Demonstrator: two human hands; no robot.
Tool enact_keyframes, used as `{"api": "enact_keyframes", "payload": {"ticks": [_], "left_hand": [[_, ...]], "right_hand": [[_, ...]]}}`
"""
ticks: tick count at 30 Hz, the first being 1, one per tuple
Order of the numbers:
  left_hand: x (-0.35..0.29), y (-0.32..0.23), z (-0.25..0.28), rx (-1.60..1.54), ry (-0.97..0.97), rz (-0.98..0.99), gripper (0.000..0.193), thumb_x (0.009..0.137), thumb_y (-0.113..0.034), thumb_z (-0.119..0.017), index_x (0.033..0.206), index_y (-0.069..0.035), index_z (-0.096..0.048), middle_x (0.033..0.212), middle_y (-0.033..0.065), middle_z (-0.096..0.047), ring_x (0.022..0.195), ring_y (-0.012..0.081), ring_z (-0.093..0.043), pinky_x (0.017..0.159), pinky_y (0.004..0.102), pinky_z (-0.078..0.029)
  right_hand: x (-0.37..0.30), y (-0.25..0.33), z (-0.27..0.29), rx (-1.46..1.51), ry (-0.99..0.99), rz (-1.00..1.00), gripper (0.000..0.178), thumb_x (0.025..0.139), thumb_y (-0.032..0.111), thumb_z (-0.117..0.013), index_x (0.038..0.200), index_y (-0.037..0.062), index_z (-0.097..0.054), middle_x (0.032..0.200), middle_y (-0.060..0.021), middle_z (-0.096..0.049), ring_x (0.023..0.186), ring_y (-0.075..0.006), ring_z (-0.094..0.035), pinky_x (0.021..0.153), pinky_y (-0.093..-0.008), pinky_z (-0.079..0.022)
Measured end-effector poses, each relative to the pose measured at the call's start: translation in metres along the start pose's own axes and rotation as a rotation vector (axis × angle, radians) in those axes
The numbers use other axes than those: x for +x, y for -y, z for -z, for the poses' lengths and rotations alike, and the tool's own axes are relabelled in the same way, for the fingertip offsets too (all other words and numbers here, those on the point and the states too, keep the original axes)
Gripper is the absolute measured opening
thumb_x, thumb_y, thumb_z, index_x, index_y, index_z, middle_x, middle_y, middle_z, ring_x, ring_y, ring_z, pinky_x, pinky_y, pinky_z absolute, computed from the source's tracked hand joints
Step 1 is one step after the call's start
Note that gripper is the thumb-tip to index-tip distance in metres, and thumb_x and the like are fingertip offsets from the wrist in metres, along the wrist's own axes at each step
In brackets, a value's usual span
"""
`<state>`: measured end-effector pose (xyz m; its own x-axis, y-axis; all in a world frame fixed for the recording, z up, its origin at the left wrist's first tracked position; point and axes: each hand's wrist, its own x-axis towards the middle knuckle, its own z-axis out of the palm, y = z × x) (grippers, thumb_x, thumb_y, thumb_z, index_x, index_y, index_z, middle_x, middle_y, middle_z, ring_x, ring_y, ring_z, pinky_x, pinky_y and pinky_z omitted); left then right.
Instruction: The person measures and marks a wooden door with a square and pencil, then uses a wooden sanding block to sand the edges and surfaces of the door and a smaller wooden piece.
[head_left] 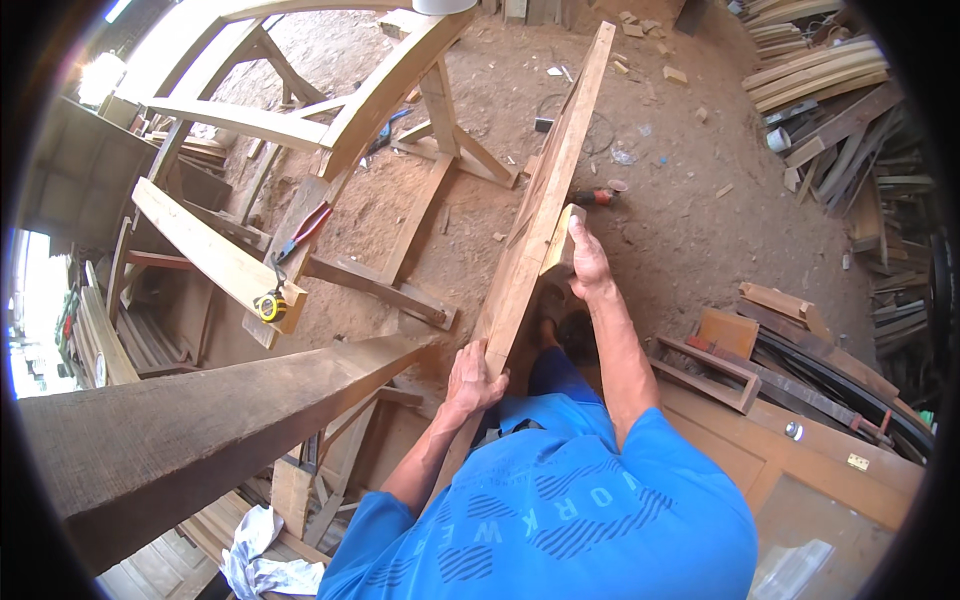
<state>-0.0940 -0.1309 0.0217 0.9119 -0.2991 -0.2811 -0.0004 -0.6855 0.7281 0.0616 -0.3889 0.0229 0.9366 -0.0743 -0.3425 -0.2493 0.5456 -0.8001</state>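
A long, pale wooden plank (pixel 548 205) runs away from my body, its far end high in the view. My left hand (pixel 472 380) is closed round its near part, fingers over the edge. Farther along, my right hand (pixel 590 258) grips a short yellowish wooden block (pixel 560 246) lying against the plank's right side. My fingers hide part of the block, and I cannot tell whether the two pieces are joined. Just beyond the right hand, a red and black power tool (pixel 598 197) lies on the ground.
A wooden frame (pixel 385 85) stands at the far left. Pliers (pixel 304 230) and a yellow tape measure (pixel 270 305) rest on timber before it. A thick dark beam (pixel 220 420) crosses the lower left. Stacked wood (pixel 820 75) fills the far right, a wooden door (pixel 790 450) the near right.
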Motion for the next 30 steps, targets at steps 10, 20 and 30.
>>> {"api": "enact_keyframes", "payload": {"ticks": [10, 20, 30], "left_hand": [[0.063, -0.094, 0.041, -0.043, -0.067, -0.555, 0.093, 0.079, -0.03, -0.08, 0.153, -0.001, -0.031, 0.142, 0.028, -0.046, 0.132, 0.0439, -0.046, 0.111, 0.0476, -0.04], [0.084, -0.121, 0.057, -0.248, -0.014, -0.031, 0.044, 0.088, -0.028, -0.064, 0.117, 0.004, -0.061, 0.092, 0.0308, -0.07, 0.089, 0.0445, -0.071, 0.078, 0.048, -0.057], [0.087, -0.041, 0.016, -0.21, -0.203, -0.158, 0.054, 0.1, -0.027, -0.051, 0.144, 0.002, -0.045, 0.124, 0.0302, -0.063, 0.111, 0.0463, -0.06, 0.097, 0.0518, -0.047]], "right_hand": [[-0.09, 0.022, -0.028, -0.151, 0.107, -0.046, 0.046, 0.107, 0.031, -0.049, 0.145, 0.0062, -0.042, 0.132, -0.0075, -0.057, 0.118, -0.0176, -0.058, 0.102, -0.0347, -0.05], [-0.152, 0.052, -0.032, -1.691, 0.107, 0.636, 0.11, 0.076, 0.033, -0.081, 0.161, 0.0085, -0.016, 0.142, -0.0249, -0.044, 0.128, -0.0424, -0.045, 0.111, -0.0527, -0.035], [-0.069, 0.027, -0.028, -0.644, -0.063, 0.374, 0.084, 0.103, 0.036, -0.057, 0.154, -0.0128, -0.014, 0.141, -0.023, -0.05, 0.129, -0.0284, -0.05, 0.11, -0.0373, -0.039]]}}
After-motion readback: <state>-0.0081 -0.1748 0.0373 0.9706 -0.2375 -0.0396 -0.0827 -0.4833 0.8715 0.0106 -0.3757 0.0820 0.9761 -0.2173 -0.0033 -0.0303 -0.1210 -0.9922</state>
